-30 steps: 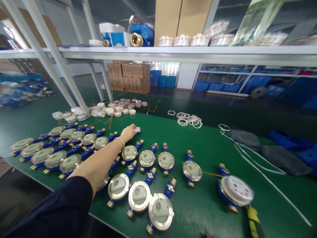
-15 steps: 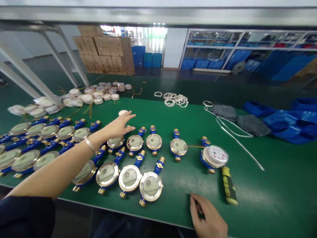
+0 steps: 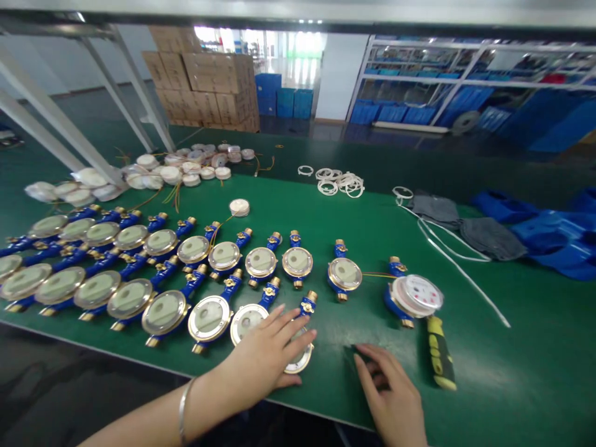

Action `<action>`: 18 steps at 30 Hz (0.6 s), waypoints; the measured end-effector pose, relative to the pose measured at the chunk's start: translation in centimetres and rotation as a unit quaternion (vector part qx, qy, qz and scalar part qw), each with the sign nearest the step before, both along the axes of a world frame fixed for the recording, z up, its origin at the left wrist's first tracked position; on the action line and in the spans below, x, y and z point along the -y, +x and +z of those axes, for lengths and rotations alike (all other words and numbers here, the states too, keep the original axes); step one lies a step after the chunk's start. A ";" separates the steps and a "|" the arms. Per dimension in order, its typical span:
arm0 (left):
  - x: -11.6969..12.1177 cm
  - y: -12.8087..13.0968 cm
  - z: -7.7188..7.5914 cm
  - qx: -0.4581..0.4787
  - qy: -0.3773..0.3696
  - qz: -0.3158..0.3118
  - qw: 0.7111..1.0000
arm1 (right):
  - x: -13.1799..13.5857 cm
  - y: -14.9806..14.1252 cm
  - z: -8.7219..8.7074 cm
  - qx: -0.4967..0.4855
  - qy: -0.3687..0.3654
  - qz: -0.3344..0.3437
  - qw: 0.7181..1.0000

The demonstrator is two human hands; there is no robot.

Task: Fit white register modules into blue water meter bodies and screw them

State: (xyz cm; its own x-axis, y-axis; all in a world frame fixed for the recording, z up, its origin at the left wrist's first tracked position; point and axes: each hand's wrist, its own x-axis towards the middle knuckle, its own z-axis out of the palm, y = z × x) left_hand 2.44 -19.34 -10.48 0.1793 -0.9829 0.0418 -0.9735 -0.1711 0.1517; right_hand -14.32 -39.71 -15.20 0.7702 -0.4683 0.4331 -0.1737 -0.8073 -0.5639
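Note:
My left hand lies open, fingers spread, on top of the nearest blue-and-brass water meter at the right end of the front row. My right hand rests on the green table just right of it, fingers stretched out, their tips on a small dark object that I cannot make out. Several more water meters stand in rows to the left. One white disc with a thin wire lies alone beyond the rows.
A meter with a white dial sits right of my hands, with a yellow-and-black tool handle below it. Farther back lie white rings, a heap of white discs, grey cloth pieces, a white cord and blue plastic parts.
My left hand let go of the white disc at the far side and drew back onto the nearest meter. My right hand came into view and stretched its fingers forward. The camera tilted down.

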 end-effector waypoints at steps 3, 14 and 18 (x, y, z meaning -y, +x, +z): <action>0.1 -0.6 -0.6 0.026 -0.037 0.033 0.998 | 0.8 3.2 1.6 0.015 0.021 0.016 1.000; 0.3 -1.5 -0.3 0.054 -0.077 0.080 0.992 | 5.0 14.5 2.6 -0.093 -0.150 0.001 0.984; -0.2 -1.9 -0.8 0.048 -0.071 0.100 0.991 | 5.1 14.8 1.6 -0.070 -0.157 0.013 0.985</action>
